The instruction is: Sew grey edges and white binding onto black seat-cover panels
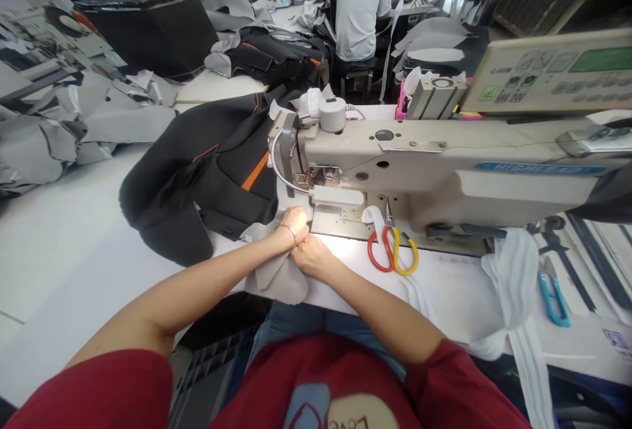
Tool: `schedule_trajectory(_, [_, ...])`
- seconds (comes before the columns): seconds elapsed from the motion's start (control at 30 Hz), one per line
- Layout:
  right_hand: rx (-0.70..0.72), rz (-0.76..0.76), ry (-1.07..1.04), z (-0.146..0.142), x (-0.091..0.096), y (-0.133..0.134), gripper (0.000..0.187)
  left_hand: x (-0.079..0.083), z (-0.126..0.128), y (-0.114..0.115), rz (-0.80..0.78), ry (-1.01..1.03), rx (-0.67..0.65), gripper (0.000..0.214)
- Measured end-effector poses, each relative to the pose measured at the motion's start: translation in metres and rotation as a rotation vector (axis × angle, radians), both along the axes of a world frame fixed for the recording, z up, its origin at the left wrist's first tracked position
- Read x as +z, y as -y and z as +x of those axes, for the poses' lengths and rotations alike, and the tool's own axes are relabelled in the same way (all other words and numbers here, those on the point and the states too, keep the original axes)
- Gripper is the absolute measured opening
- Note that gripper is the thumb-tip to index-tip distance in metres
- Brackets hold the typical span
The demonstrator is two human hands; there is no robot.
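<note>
My left hand (296, 222), with a bracelet at the wrist, is closed on a grey fabric piece (281, 284) just left of the sewing machine's bed. Close against it, my right hand (312, 256) has its fingers curled around the same fabric. The fingertips of both hands are partly hidden. The grey fabric hangs over the table's front edge below my wrists. Above my hands is the head of the sewing machine (375, 159), with a small lamp (338, 195) beside the needle area. A black cover with orange strips (202, 179) lies to the left.
Scissors with red and yellow handles (394, 251) lie on the machine bed's front edge, right of my hands. White striped tape (516, 284) hangs over the table edge near blue thread snips (553, 294). Grey fabric pieces (103, 110) pile up at left. A person (359, 8) sits ahead.
</note>
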State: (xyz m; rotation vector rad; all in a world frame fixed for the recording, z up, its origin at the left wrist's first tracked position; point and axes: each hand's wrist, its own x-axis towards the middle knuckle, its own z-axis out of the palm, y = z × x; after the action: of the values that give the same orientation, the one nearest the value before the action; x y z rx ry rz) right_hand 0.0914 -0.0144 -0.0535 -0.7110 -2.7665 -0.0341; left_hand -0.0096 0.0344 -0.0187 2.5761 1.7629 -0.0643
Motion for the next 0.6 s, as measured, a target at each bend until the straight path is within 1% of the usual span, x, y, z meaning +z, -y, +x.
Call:
schedule_trajectory(0.1, [0.018,0.014,0.001,0.002,-0.001,0.002,0.021,0.001,0.002,0.007,-0.096,0.047,0.101,0.029])
schedule_trajectory(0.17, [0.032,0.002,0.017,0.002,0.000,0.002,0.020,0.001,0.004,0.008,-0.136,0.070,0.127,0.030])
schedule_trajectory(0.27, [0.043,-0.015,0.025,0.002,0.000,-0.001,0.019,0.000,0.006,0.003,-0.156,0.058,0.125,0.029])
schedule_trajectory(0.37, [0.033,-0.030,0.012,0.005,-0.002,-0.007,0.018,-0.004,0.009,-0.006,-0.163,-0.002,0.112,0.027])
schedule_trajectory(0.5, [-0.009,-0.016,-0.052,0.010,-0.016,-0.021,0.020,-0.009,0.015,-0.017,-0.146,-0.053,0.122,0.025])
schedule_trajectory(0.6, [-0.046,-0.014,-0.107,0.010,-0.026,-0.031,0.020,-0.005,0.019,-0.021,-0.129,-0.066,0.095,0.024])
